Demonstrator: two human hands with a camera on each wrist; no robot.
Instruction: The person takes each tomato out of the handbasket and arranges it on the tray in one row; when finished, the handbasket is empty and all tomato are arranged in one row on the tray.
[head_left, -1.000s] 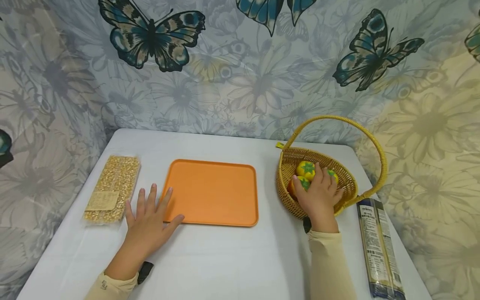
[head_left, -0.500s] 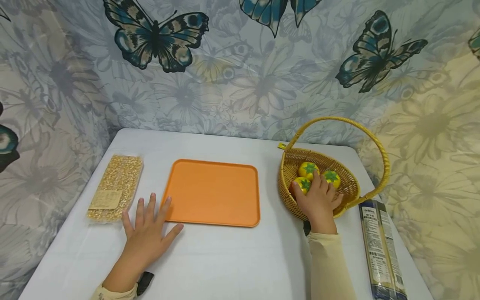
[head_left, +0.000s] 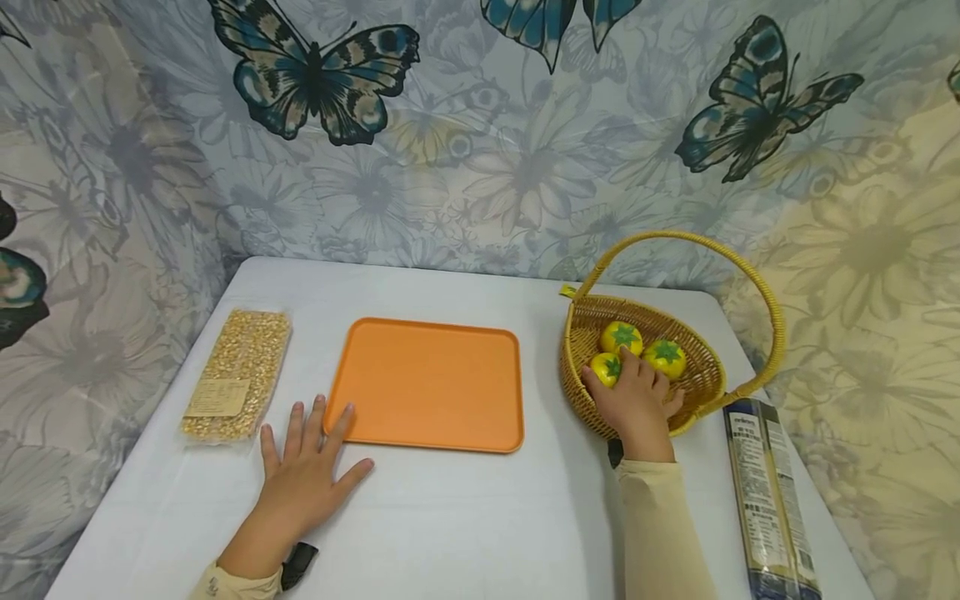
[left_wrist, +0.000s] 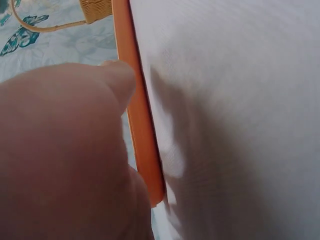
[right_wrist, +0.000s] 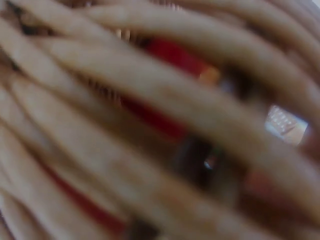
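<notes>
My right hand (head_left: 636, 408) is inside a woven basket (head_left: 573, 408) with a tall handle, its fingers bent downward. Three glossy yellow fruits with green star-shaped tops show there: a back fruit (head_left: 621, 336), a right fruit (head_left: 666, 358) and a left fruit (head_left: 604, 369), which lies between my thumb and forefinger. I cannot tell whether the hand grips anything. Close basket weave fills the right wrist view, with red patches (right_wrist: 175, 55) behind it. My left hand (head_left: 303, 483), fingers spread, lies at the near left corner of an orange tray (head_left: 427, 383).
A clear bag of corn kernels (head_left: 238, 375) with a paper label lies left of the tray. Right of the basket, a long printed packet (head_left: 768, 500) lies along the edge of the white table (head_left: 465, 525). Butterfly-patterned cloth (head_left: 525, 167) rises behind.
My left hand has slid a little toward me, off most of the tray's edge. My right hand stays in the basket, its fingers lower, and more of the yellow fruits shows.
</notes>
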